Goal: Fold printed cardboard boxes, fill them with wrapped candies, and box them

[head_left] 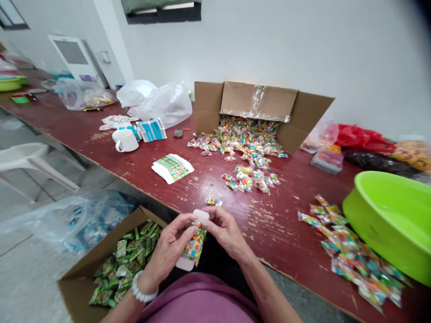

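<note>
Between my two hands is a small printed candy box (pixel 194 246), green with colourful round shapes, its white end flaps standing out at top and bottom. My left hand (pixel 173 240) grips its left side, thumb across the front. At the upper right, my right hand (pixel 224 229) pinches near the white top flap. Just beyond my fingers, a small wrapped candy packet (pixel 213 202) lies on the table. Farther up rests a stack of flat, unfolded candy boxes (pixel 173 168). Whether the held box contains anything is hidden.
A tipped carton (pixel 259 101) spills wrapped candies (pixel 249 139) over the red table (pixel 283 220). At right stand a green basin (pixel 387 224) and longer candy packets (pixel 360 264). A carton of filled-looking green boxes (pixel 131 255) is low left. A white mug (pixel 125 140) stands farther back.
</note>
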A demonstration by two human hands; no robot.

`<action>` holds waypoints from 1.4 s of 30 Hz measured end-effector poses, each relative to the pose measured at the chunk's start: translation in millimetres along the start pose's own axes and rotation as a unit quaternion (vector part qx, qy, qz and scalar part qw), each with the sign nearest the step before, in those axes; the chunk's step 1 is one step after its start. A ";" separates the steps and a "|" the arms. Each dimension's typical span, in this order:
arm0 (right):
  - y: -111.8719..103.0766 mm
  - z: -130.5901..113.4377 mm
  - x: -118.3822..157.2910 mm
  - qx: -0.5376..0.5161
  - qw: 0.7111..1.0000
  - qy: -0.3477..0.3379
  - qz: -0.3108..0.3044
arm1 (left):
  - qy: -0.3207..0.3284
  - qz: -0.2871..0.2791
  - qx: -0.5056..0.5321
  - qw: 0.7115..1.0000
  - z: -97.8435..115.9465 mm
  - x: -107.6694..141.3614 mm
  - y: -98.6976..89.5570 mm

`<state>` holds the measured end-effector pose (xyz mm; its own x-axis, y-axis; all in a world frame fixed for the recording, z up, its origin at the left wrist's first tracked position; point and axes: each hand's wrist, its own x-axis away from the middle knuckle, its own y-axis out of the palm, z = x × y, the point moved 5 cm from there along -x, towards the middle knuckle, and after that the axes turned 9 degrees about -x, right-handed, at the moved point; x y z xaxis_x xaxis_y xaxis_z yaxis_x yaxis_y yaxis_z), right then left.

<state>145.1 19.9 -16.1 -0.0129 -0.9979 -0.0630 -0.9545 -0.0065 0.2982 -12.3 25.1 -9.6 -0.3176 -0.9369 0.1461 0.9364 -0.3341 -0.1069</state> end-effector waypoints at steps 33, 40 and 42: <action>11.3 -5.4 -6.6 0.071 0.996 0.052 -0.019 | -0.106 -0.096 0.033 0.989 -29.3 -5.7 8.6; 25.1 -10.8 15.2 0.161 0.977 -0.053 -0.127 | -0.129 -0.079 0.092 0.984 -35.7 4.5 13.8; 25.5 -4.7 19.9 0.238 0.959 -0.106 -0.110 | -0.136 -0.064 0.121 0.981 -42.0 7.1 15.3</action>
<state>121.9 -0.3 -5.3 0.1928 -0.9400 -0.2815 -0.9683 -0.1357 -0.2098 -6.5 9.0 -51.6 -0.4140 -0.8158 0.4039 0.9100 -0.3824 0.1604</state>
